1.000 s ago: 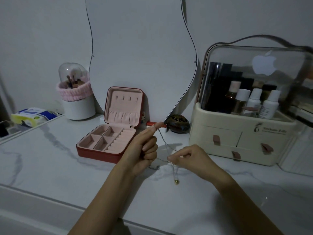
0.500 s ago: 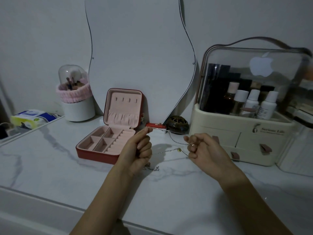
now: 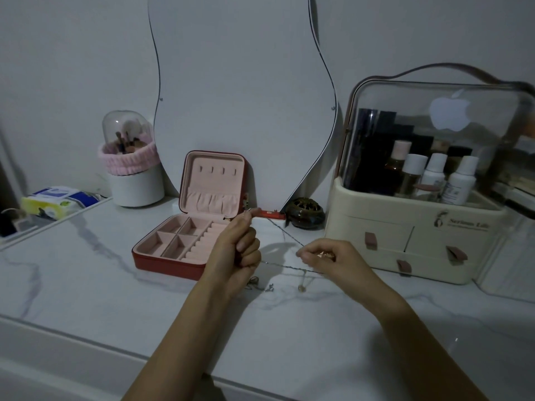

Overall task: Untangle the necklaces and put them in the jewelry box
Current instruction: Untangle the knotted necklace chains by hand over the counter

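Thin silver necklace chains (image 3: 285, 266) stretch between my two hands above the marble tabletop. My left hand (image 3: 236, 250) is raised, pinching a chain end between thumb and forefinger, the other fingers curled around the chains. My right hand (image 3: 327, 257) pinches the chains at its fingertips. A small gold pendant (image 3: 302, 288) dangles below the stretched chain, and loose chain ends (image 3: 260, 285) hang under my left hand. The red jewelry box (image 3: 185, 241) with its pink lining stands open just left of my left hand, its compartments bare.
A cream cosmetic organiser (image 3: 411, 235) with a clear lid stands at the right. A wavy mirror (image 3: 243, 91) leans on the wall behind the box. A dark round jar (image 3: 307, 217), a brush holder (image 3: 131, 166) and a tissue pack (image 3: 55, 202) sit further back.
My right hand has come down and toward the left hand, re-gripping the chains lower. The pendant now hangs below the chain. My left hand stays raised, pinching.
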